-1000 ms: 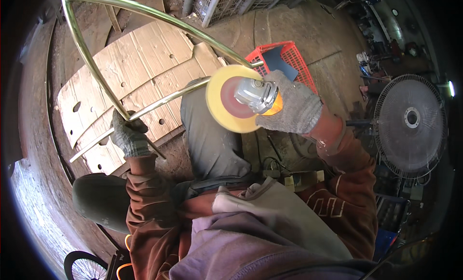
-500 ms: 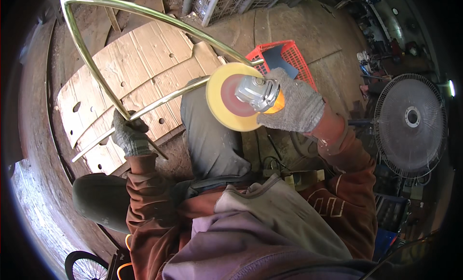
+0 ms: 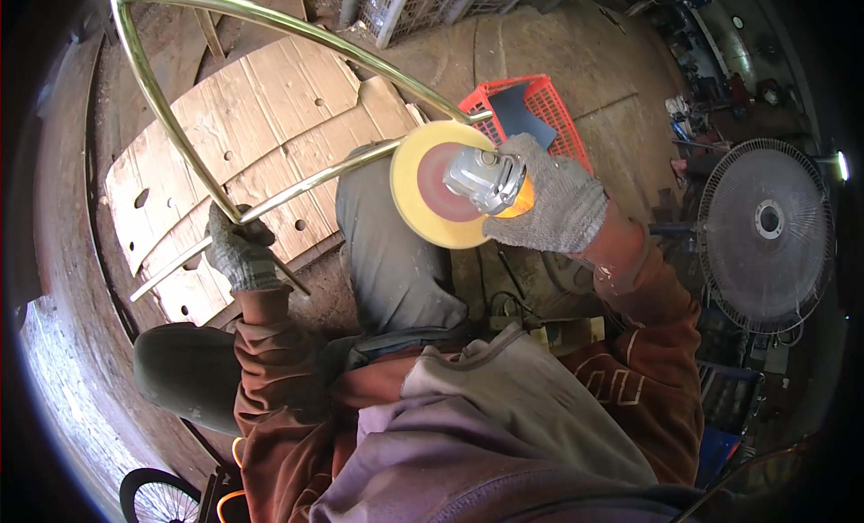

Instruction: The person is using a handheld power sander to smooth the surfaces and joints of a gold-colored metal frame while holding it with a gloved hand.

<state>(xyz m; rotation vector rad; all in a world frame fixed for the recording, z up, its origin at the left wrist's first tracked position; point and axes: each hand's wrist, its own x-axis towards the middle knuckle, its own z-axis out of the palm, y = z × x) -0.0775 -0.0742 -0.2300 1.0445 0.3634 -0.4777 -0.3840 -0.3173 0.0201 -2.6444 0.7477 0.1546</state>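
Observation:
My right hand, in a grey knit glove, is wrapped round the orange body of an angle grinder with a silver head. Its large round disc, yellow with a reddish middle, hides the right part of a tube; whether they touch I cannot tell. My gloved left hand grips a shiny, gold-toned metal tube frame at a lower corner where tubes join. From there the frame rises to the upper left and curves back to the right. Its lower tube crosses over my raised knee.
Flattened cardboard lies on the floor under the frame. Beyond the grinder sits a red plastic basket with a dark sheet in it. Grey crates stand at the back. A large fan is on the right, a spoked wheel at lower left.
The grinder, with my right hand, has shifted slightly right and a little nearer to me, baring a bit more of the lower tube. My left hand keeps its hold with hardly any movement.

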